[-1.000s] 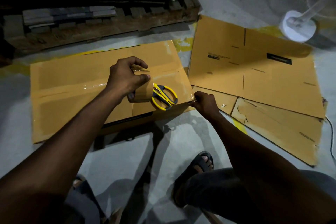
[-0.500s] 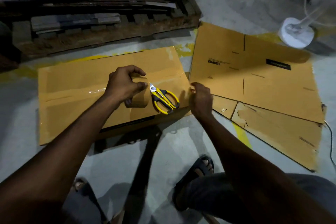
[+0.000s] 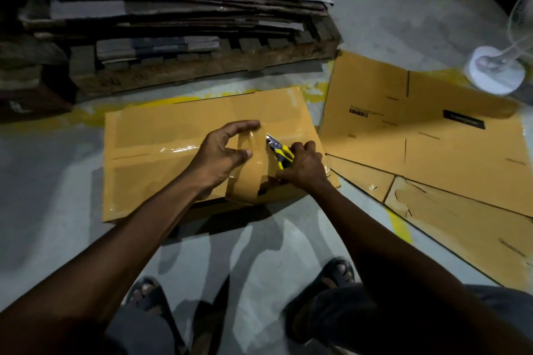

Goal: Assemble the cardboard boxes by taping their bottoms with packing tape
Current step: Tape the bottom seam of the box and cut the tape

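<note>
A brown cardboard box (image 3: 161, 135) lies bottom-up on the floor, with a glossy tape strip along its centre seam. My left hand (image 3: 222, 155) grips the roll of brown packing tape (image 3: 245, 181) over the box's right part, fingers above and thumb below. Just right of it, my right hand (image 3: 302, 170) curls around the yellow handles of the scissors (image 3: 281, 151) on the box top. The short blades point up-left towards the tape. The roll's core is hidden behind my left hand.
Flattened cardboard sheets (image 3: 403, 130) cover the floor to the right. A wooden pallet stacked with flat cardboard (image 3: 173, 23) stands behind the box. A white fan base (image 3: 496, 72) sits at far right. My sandalled feet (image 3: 337, 271) are near the box's front edge.
My right hand left the box's right corner, moved onto the scissors and took hold of them. My left hand raised the tape roll off the box top.
</note>
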{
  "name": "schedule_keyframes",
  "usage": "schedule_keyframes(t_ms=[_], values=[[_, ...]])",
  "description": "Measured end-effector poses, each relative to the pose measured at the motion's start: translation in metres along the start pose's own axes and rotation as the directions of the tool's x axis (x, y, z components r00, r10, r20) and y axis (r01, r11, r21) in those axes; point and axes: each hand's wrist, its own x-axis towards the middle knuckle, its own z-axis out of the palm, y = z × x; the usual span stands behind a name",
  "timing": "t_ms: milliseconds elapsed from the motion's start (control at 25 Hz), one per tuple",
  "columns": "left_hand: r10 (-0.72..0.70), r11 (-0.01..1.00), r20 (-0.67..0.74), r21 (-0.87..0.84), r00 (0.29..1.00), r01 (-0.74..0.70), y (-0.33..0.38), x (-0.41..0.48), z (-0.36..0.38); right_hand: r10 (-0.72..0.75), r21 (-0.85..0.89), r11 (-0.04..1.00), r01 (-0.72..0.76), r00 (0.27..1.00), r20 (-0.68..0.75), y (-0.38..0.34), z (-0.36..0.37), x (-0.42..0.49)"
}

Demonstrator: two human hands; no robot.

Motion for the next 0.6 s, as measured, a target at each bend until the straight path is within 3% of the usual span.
schedule_keyframes(t_ms=[80,280,600], values=[[0.002,1.000,0.058,0.005,0.998,-0.003,0.004,-0.004,0.005,0.001,0.066,0.998,-0.001,1.000,-0.005,0.009,-0.024,-0.007],[-0.008,0.996,0.180,0.093,0.984,-0.008,-0.002,0.000,0.019,-0.095,-0.008,0.996,0.094,0.995,-0.028,0.034,-0.083,-0.044],[-0.014,0.985,0.228,0.169,0.974,-0.025,-0.011,0.001,0.032,-0.210,0.267,0.945,0.187,0.976,0.058,0.058,-0.102,-0.072]])
